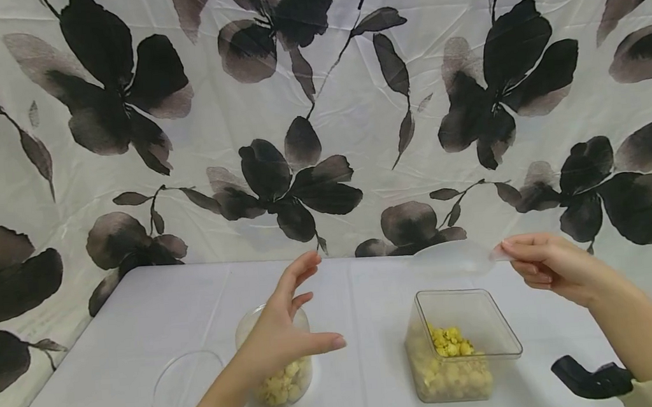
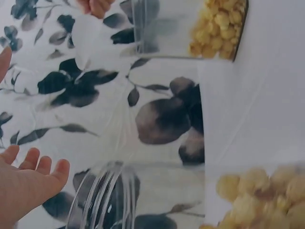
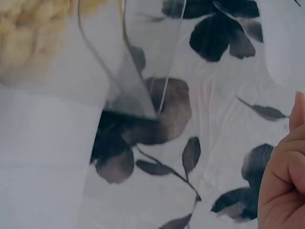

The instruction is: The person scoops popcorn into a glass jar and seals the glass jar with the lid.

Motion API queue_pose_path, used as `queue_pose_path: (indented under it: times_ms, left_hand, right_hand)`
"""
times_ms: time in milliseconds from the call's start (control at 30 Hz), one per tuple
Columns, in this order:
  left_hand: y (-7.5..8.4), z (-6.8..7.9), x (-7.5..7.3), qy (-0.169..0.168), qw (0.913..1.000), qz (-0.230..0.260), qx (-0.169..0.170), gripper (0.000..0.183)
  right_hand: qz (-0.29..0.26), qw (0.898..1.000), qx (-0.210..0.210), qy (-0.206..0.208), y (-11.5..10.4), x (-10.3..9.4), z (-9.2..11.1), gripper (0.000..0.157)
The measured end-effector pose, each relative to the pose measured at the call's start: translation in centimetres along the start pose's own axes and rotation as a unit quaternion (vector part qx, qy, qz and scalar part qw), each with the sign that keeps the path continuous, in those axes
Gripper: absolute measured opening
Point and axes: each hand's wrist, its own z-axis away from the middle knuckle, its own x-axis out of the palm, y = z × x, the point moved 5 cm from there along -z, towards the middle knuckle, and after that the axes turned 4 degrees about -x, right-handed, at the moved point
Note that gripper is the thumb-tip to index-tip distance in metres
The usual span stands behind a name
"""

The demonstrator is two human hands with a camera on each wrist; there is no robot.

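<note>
My right hand (image 1: 561,265) pinches the handle of a translucent white scoop (image 1: 453,258), held above and behind a square clear container (image 1: 451,379). Yellow popcorn (image 1: 452,342) fills the container's lower part. The scoop (image 2: 90,38) also shows in the left wrist view. My left hand (image 1: 279,338) is spread in the air, thumb apart from the fingers, in front of a round clear jar (image 1: 302,384) and partly hiding it. Popcorn (image 2: 257,198) lies in the jar too. The jar's threaded mouth (image 2: 107,198) is beside the left hand's fingers in the left wrist view.
A clear ring-like round lid (image 1: 156,396) lies on the white-covered table (image 1: 364,328), left of the jar. Behind the table hangs a white cloth with dark flowers (image 1: 279,188). A black strap-like thing (image 1: 593,379) is by the right forearm.
</note>
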Motion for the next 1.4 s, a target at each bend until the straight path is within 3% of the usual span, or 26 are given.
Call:
queue_pose_path:
  times_ms: [67, 133, 333, 433, 600, 700, 733, 800, 967, 1033, 1100, 1133, 1200, 1333, 1400]
  left_hand:
    - [-0.3, -0.3, 1.1, -0.012, 0.9999, 0.006, -0.009, 0.104]
    - [-0.8, -0.6, 2.2, -0.023, 0.9996, 0.013, -0.014, 0.104]
    - [-2.4, -1.5, 5.4, -0.057, 0.9964, 0.042, -0.046, 0.100]
    - [-3.3, -1.8, 6.9, -0.073, 0.9944, 0.043, -0.062, 0.099]
    - [-4.7, -2.3, 9.3, -0.098, 0.9923, 0.031, -0.069, 0.100]
    - [-5.5, -2.7, 10.6, -0.124, 0.9895, 0.016, -0.073, 0.102]
    - [-5.8, -2.8, 11.1, -0.133, 0.9882, 0.011, -0.075, 0.103]
    - [-6.3, -3.0, 12.0, -0.149, 0.9859, 0.004, -0.076, 0.107]
    - [-7.4, -3.2, 13.8, -0.144, 0.9862, -0.007, -0.081, 0.120]
    - [-7.7, -3.2, 14.3, -0.133, 0.9873, -0.016, -0.085, 0.124]
    - [-8.0, -3.2, 14.7, -0.124, 0.9882, -0.025, -0.086, 0.126]
    - [-8.1, -3.2, 14.8, -0.120, 0.9885, -0.031, -0.087, 0.126]
    - [-8.3, -3.3, 14.9, -0.113, 0.9886, -0.035, -0.093, 0.125]
    - [-8.4, -3.5, 14.9, -0.104, 0.9890, -0.037, -0.098, 0.122]
    - [-8.3, -3.6, 14.8, -0.102, 0.9895, -0.036, -0.096, 0.122]
  right_hand:
    - [0.063, 0.998, 0.001, 0.022, -0.4, -0.6, 0.4, 0.038]
    - [0.139, 0.989, 0.005, 0.050, -0.9, -1.0, 0.8, 0.036]
    - [0.331, 0.936, 0.038, 0.111, -2.4, -1.4, 1.4, 0.026]
    - [0.377, 0.919, 0.044, 0.108, -2.6, -1.1, 1.4, 0.028]
    - [0.424, 0.901, 0.041, 0.079, -2.5, -0.2, 1.3, 0.022]
    - [0.479, 0.877, 0.010, 0.044, -2.2, 0.7, 1.1, 0.017]
    - [0.501, 0.865, -0.011, 0.029, -2.0, 1.2, 0.9, 0.014]
    - [0.555, 0.828, -0.082, 0.004, -1.5, 2.4, 0.4, 0.009]
    - [0.653, 0.712, -0.255, -0.036, 0.6, 6.9, -0.9, 0.015]
    - [0.679, 0.674, -0.285, -0.060, 1.5, 8.5, -1.2, 0.020]
    - [0.702, 0.643, -0.293, -0.091, 2.3, 9.9, -1.4, 0.027]
    - [0.710, 0.631, -0.294, -0.106, 2.7, 10.4, -1.4, 0.030]
    - [0.719, 0.616, -0.293, -0.134, 3.2, 11.1, -1.4, 0.033]
    - [0.715, 0.617, -0.299, -0.137, 2.4, 11.0, -1.1, 0.038]
    - [0.728, 0.605, -0.302, -0.115, 1.6, 10.6, -0.8, 0.039]
